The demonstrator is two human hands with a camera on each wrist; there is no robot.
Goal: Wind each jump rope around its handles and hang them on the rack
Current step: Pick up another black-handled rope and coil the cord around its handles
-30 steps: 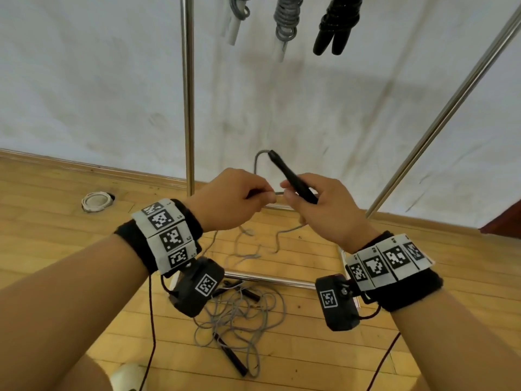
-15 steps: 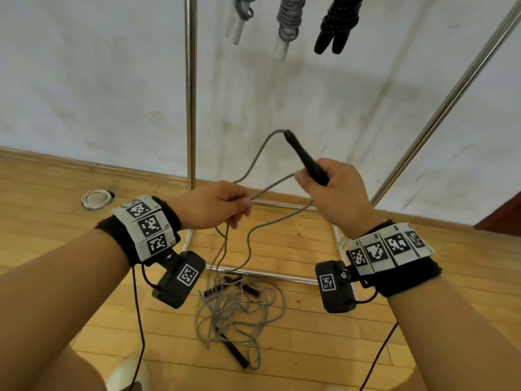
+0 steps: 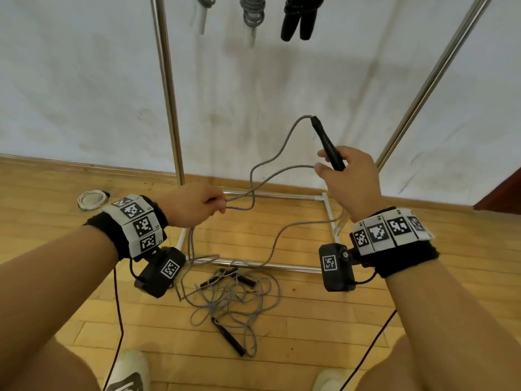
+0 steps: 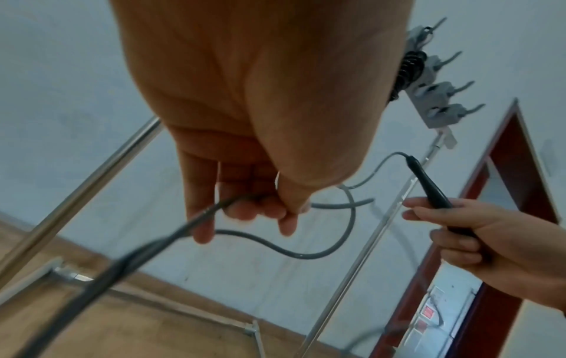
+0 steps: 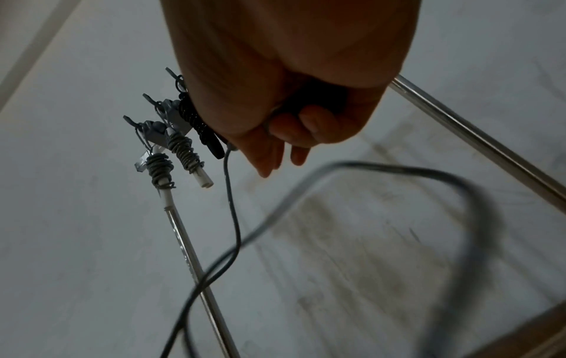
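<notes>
My right hand (image 3: 342, 176) grips a black jump-rope handle (image 3: 327, 142), tip pointing up, in front of the rack (image 3: 166, 88). Its grey cord (image 3: 270, 162) loops down and left to my left hand (image 3: 197, 204), which pinches the cord between thumb and fingers (image 4: 285, 213). The left wrist view shows the same handle (image 4: 428, 186) in my right hand (image 4: 478, 235). From my left hand the cord drops to a tangled pile of grey rope (image 3: 234, 297) on the floor, with loose black handles (image 3: 228, 335) in it. My right hand's fingers (image 5: 303, 130) curl round the handle.
Three wound ropes hang from the rack's hooks: two grey (image 3: 252, 12) and one black (image 3: 298, 18), also seen as wound bundles (image 5: 180, 150). Free hooks (image 4: 444, 101) stick out on the rail. The rack's base bars (image 3: 253, 265) lie on the wooden floor. A white ring (image 3: 93, 198) lies by the wall.
My hands have drawn apart: the left moved down and left pulling cord out, the right rose slightly with the handle. The loop of cord between them has grown longer.
</notes>
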